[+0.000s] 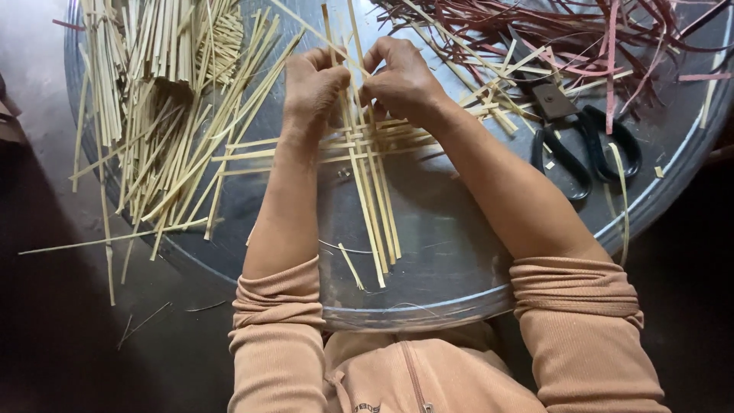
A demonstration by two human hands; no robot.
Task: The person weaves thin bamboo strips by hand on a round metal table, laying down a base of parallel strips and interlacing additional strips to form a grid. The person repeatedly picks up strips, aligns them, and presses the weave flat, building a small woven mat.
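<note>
A small crossed lattice of pale bamboo strips lies on a round metal tray. Both hands sit over its far part. My left hand pinches the upright strips from the left. My right hand pinches the same strips from the right, fingertips almost touching the left ones. The horizontal strips run under my wrists, partly hidden.
A loose heap of pale bamboo strips covers the tray's left side. Dark red strips are piled at the far right. Black-handled scissors lie right of my right forearm. A few stray strips lie on the dark floor.
</note>
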